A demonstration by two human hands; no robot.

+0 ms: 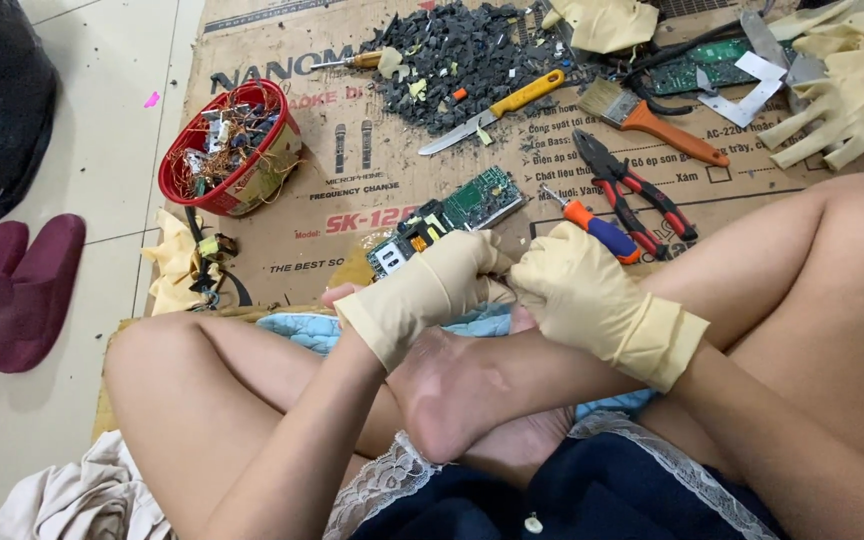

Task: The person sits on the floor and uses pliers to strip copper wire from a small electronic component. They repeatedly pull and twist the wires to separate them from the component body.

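Cardboard (352,190): 2 gloved hands, left hand (432,285) & right hand (577,285), grip 1 circuit board (447,215).

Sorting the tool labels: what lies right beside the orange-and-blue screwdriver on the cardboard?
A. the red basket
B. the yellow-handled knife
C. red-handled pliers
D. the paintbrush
C: the red-handled pliers lie right next to the screwdriver; the knife, basket and paintbrush sit farther off.

Both gloved hands, left (442,280) and right (577,290), meet fisted above the crossed bare legs.
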